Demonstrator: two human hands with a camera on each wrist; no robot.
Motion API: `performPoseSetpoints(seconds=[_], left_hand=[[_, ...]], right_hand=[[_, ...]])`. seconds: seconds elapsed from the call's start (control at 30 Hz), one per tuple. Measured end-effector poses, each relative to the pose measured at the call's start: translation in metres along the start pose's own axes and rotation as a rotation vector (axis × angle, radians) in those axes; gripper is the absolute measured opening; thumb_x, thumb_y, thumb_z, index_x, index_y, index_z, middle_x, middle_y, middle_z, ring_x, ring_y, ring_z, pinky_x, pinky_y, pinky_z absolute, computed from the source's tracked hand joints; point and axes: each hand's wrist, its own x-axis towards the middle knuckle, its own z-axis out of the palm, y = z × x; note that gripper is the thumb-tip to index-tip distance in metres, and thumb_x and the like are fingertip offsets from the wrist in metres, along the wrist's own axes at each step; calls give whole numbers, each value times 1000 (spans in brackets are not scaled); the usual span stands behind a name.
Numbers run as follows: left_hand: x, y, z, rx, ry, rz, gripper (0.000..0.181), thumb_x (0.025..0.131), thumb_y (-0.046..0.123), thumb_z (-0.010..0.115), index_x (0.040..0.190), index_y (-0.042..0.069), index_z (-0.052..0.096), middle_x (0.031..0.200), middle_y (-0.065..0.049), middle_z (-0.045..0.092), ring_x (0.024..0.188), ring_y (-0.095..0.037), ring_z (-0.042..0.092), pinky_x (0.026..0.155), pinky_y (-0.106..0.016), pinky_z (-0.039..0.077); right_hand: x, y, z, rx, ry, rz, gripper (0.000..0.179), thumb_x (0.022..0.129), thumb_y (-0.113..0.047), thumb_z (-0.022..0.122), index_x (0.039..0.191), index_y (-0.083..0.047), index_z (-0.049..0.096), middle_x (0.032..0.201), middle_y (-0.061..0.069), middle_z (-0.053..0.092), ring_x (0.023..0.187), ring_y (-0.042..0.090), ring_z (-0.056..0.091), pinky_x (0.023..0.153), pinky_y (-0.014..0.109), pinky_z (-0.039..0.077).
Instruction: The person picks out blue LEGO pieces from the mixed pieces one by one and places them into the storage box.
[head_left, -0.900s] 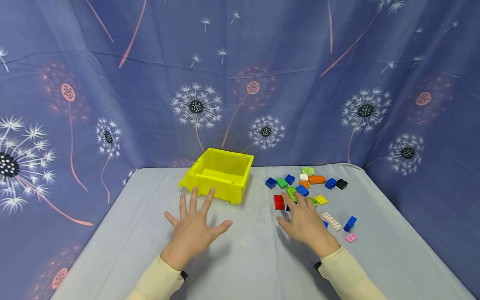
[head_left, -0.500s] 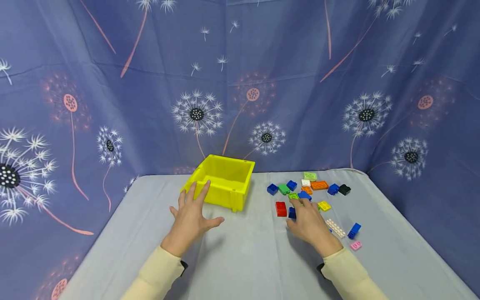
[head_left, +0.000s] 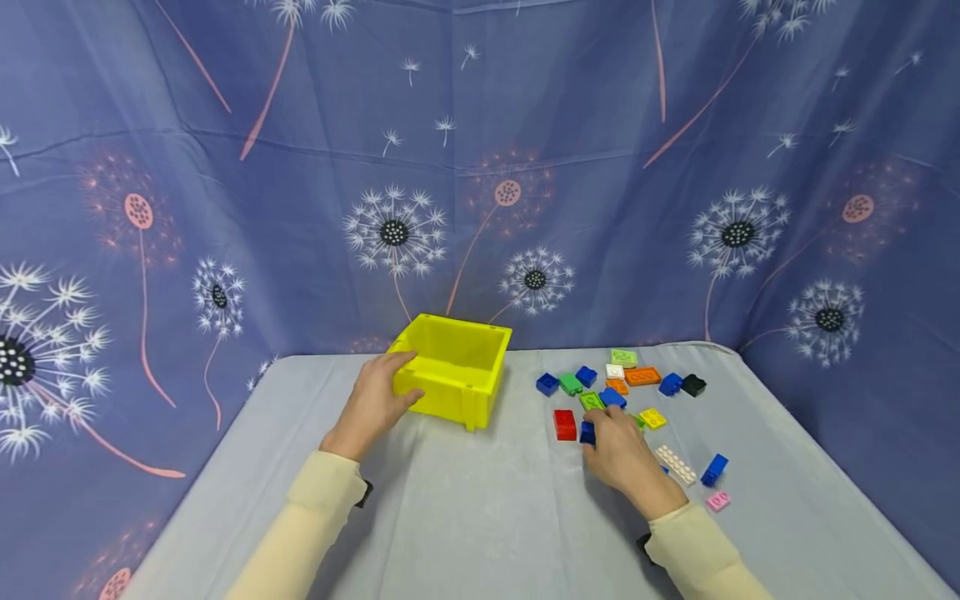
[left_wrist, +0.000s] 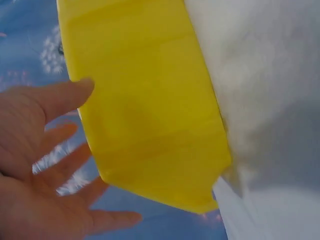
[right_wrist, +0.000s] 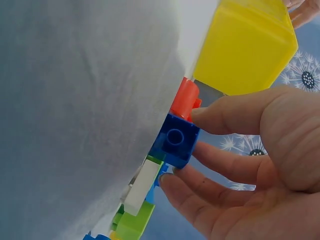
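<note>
The yellow bin stands at the back of the table. My left hand is at its left front corner, thumb tip against the outer wall and spread fingers reaching past the rim. On the right, my right hand has thumb and fingertips around a dark blue brick. The brick's hollow underside faces the right wrist camera. Just left of it in the head view sits a red brick. Part of the blue brick is hidden behind the right hand in that view.
Beyond the right hand lie several loose bricks, among them an orange one, a yellow one and a black one. A white studded plate, a blue brick and a pink brick lie to its right.
My left hand has moved from above the table to the bin's left front corner, its spread fingers drawing in. The right hand has closed in around the dark blue brick.
</note>
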Motion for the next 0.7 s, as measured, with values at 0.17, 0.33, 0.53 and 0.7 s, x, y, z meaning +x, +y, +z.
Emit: performPoseSetpoints(seconds=[0.17,0.33,0.53,0.7], left_hand=[[6,-13,1,-4,-57,37,50,90,11,82,138,9,68,139,-12,65,134,-37,54,113,-54,43],[6,-25,6,-44,-40,30,35,95,7,75,130,13,74,131,-8,70,131,-34,57,112,-54,45],[8,-28,7,-37,-16,31,30,96,6,73,123,17,78,123,-3,73,123,-30,62,106,-50,51],[10,-33,12,16,25,72,29,95,3,73,120,17,79,118,-2,75,115,-28,65,102,-47,53]], right_hand=[[2,1,2,26,10,-2,37,85,-6,76,120,2,69,114,22,62,99,37,61,88,58,55],[3,2,3,53,16,-25,32,85,-4,75,116,0,69,106,17,66,93,32,63,85,56,56],[4,3,5,72,-2,-6,30,86,-2,75,114,-2,68,105,15,69,90,29,63,83,53,57],[5,3,5,71,-7,8,25,87,-1,76,110,-4,67,101,12,69,83,25,61,77,47,58]])
